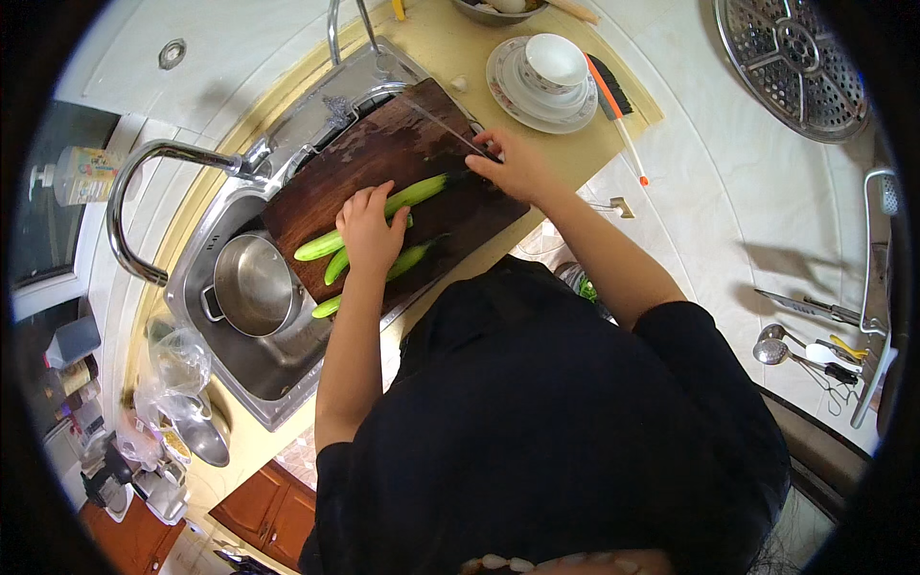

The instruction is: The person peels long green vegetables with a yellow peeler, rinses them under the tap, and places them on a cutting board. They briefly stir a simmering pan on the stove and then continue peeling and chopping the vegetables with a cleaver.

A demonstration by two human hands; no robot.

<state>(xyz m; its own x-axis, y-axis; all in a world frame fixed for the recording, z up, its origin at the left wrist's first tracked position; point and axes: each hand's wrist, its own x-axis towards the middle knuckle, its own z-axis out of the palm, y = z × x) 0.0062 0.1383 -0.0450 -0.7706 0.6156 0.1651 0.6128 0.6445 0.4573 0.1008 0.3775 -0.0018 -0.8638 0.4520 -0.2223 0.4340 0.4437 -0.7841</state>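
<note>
A dark wooden cutting board (338, 187) lies slantwise over the sink. On it are several long, pale green vegetables (424, 190), peeled-looking and like cucumbers or slim gourds. My left hand (370, 226) bears down on the farthest one, fingers across it and thumb on the near side; a second vegetable (336, 267) is partly under this hand. In my right hand (514, 165), at the board's right edge, is the dark handle of a kitchen knife (442, 123). Its thin blade points up and left over the board, apart from the vegetables. My left forearm hides part of the nearest pieces.
A steel pot (255, 284) sits in the sink basin (262, 370) under a curved faucet (118, 215). Stacked plates and a bowl (555, 61) stand right of the board, beside a brush (609, 86). Plastic bags (176, 363) and a metal bowl (205, 438) lie left.
</note>
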